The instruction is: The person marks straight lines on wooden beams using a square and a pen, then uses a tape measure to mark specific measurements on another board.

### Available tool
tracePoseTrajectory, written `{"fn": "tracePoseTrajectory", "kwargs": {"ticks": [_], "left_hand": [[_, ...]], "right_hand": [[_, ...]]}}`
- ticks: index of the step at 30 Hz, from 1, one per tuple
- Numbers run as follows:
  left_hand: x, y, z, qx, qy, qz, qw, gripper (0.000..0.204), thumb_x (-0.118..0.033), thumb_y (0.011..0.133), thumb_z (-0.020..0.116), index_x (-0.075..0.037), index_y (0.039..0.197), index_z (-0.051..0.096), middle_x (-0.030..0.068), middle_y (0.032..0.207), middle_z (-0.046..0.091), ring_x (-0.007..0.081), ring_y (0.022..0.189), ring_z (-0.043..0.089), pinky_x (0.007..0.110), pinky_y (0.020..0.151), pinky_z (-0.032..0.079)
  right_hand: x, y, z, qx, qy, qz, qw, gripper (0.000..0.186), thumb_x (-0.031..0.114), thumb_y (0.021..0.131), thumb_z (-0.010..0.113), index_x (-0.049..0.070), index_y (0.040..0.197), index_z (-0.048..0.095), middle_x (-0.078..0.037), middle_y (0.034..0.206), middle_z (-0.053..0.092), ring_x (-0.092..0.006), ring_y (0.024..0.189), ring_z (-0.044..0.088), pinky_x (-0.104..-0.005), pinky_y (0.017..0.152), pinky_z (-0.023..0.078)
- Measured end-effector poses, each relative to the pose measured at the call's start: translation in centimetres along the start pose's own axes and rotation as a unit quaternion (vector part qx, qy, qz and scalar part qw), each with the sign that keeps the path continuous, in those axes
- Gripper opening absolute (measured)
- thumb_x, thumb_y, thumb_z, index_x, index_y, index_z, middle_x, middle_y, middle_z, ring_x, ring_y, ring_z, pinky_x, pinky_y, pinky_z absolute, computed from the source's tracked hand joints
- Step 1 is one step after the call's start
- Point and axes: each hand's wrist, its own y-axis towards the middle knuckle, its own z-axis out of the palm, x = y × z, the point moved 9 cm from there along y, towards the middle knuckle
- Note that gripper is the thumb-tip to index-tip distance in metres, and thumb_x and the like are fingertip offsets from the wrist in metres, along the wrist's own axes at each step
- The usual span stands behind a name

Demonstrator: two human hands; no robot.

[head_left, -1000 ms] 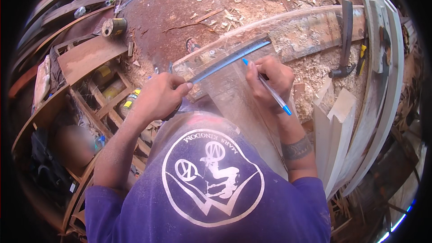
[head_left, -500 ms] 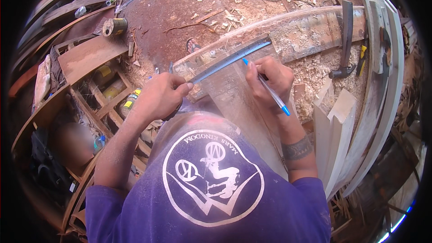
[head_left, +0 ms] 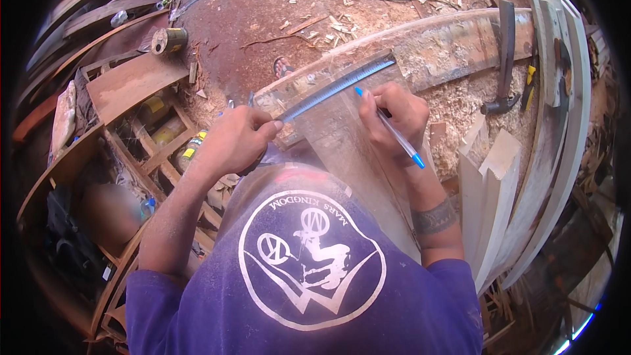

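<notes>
A grey metal square ruler (head_left: 342, 85) lies across a pale wooden plank (head_left: 368, 158) that runs toward me over the dusty workbench. My left hand (head_left: 236, 141) presses the ruler's near end against the plank's edge. My right hand (head_left: 394, 115) holds a blue pen (head_left: 391, 128), with its tip touching the wood just beside the ruler's blade. A long curved board (head_left: 447, 39) lies crosswise under the ruler's far end.
A hammer (head_left: 505, 59) rests on sawdust at the right. White boards (head_left: 490, 184) and curved white strips (head_left: 565, 105) stand along the right side. A small can (head_left: 167, 41) sits at the upper left, with wooden frames and bottles (head_left: 187, 151) below the bench on the left.
The pen tip has slid slightly along the ruler's edge. Both hands otherwise stay where they were.
</notes>
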Motion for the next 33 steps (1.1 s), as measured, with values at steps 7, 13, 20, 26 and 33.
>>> {"fn": "tracePoseTrajectory", "kwargs": {"ticks": [7, 13, 20, 26, 33], "left_hand": [[-0.7, -0.6, 1.6, 0.051, -0.023, 0.016, 0.998, 0.039, -0.031, 0.1, 0.064, 0.006, 0.09, 0.072, 0.0137, 0.066, 0.061, 0.0197, 0.065, 0.059, 0.04, 0.067, 0.049], [-0.6, -0.9, 3.7, 0.075, -0.023, -0.014, 0.997, 0.039, -0.032, 0.099, 0.064, 0.005, 0.09, 0.074, 0.0148, 0.068, 0.065, 0.0209, 0.066, 0.063, 0.04, 0.069, 0.05], [-0.3, -0.9, 3.2, 0.064, -0.035, -0.024, 0.997, 0.04, -0.033, 0.099, 0.064, 0.004, 0.09, 0.074, 0.0148, 0.068, 0.064, 0.022, 0.066, 0.063, 0.04, 0.069, 0.05], [-0.3, -1.0, 3.0, 0.057, -0.022, -0.027, 0.998, 0.039, -0.033, 0.098, 0.064, 0.004, 0.091, 0.075, 0.0151, 0.068, 0.064, 0.0231, 0.067, 0.063, 0.04, 0.07, 0.05], [-0.5, -1.0, 2.9, 0.055, -0.013, -0.031, 0.998, 0.04, -0.033, 0.099, 0.063, 0.004, 0.091, 0.074, 0.0156, 0.066, 0.063, 0.0232, 0.066, 0.063, 0.041, 0.07, 0.05]], "right_hand": [[-0.9, -3.1, -3.7, -0.067, -0.011, 0.084, 0.994, 0.014, 0.003, 0.086, 0.075, 0.005, 0.081, 0.062, -0.002, 0.057, 0.057, -0.0136, 0.046, 0.047, -0.031, 0.046, 0.036], [-0.5, -4.1, -3.7, -0.039, -0.014, 0.116, 0.992, 0.015, 0.0, 0.083, 0.076, 0.006, 0.078, 0.064, -0.004, 0.057, 0.058, -0.0172, 0.046, 0.058, -0.0318, 0.046, 0.045], [-0.1, -3.1, -2.3, -0.029, -0.001, 0.075, 0.997, 0.015, -0.001, 0.085, 0.074, 0.003, 0.076, 0.063, -0.004, 0.059, 0.06, -0.0124, 0.047, 0.056, -0.0287, 0.047, 0.043], [0.0, -3.1, -1.8, -0.022, -0.004, 0.033, 0.999, 0.015, 0.0, 0.086, 0.075, 0.003, 0.077, 0.063, -0.006, 0.059, 0.06, -0.0167, 0.047, 0.058, -0.0313, 0.047, 0.044], [0.2, -2.8, -1.7, -0.011, -0.005, 0.036, 0.999, 0.016, 0.0, 0.086, 0.075, 0.002, 0.077, 0.062, -0.007, 0.059, 0.06, -0.0164, 0.047, 0.058, -0.0315, 0.046, 0.044]]}}
